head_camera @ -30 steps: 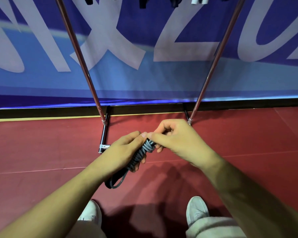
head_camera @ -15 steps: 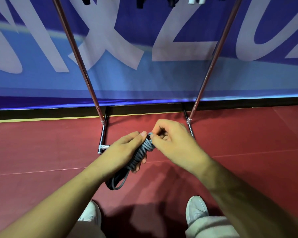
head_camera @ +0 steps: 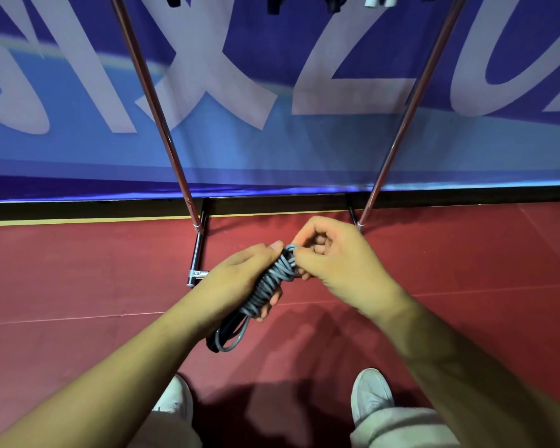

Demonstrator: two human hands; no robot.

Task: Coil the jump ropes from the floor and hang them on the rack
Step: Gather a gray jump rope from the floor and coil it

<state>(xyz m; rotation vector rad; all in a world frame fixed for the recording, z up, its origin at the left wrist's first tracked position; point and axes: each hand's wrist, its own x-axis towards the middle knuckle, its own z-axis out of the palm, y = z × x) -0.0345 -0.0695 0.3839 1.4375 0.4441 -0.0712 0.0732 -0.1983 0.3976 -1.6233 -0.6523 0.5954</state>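
The thin grey jump rope (head_camera: 269, 286) is wound up and held in the grip of the left hand (head_camera: 236, 276) above the red floor (head_camera: 78, 270), its top loop is pinched by the right hand (head_camera: 340, 263), and it is not yet hung on the shiny metal rack (head_camera: 413, 101).

rope (head_camera: 272, 282): looking like smooth grey plastic cord, catching a little shine
rack poles (head_camera: 177, 163): polished metal, glinting hard
floor (head_camera: 78, 270): red matting, coming across matt
banner (head_camera: 272, 140): smooth sheet, giving off a soft sheen
trousers (head_camera: 398, 428): pale cloth, looking matt
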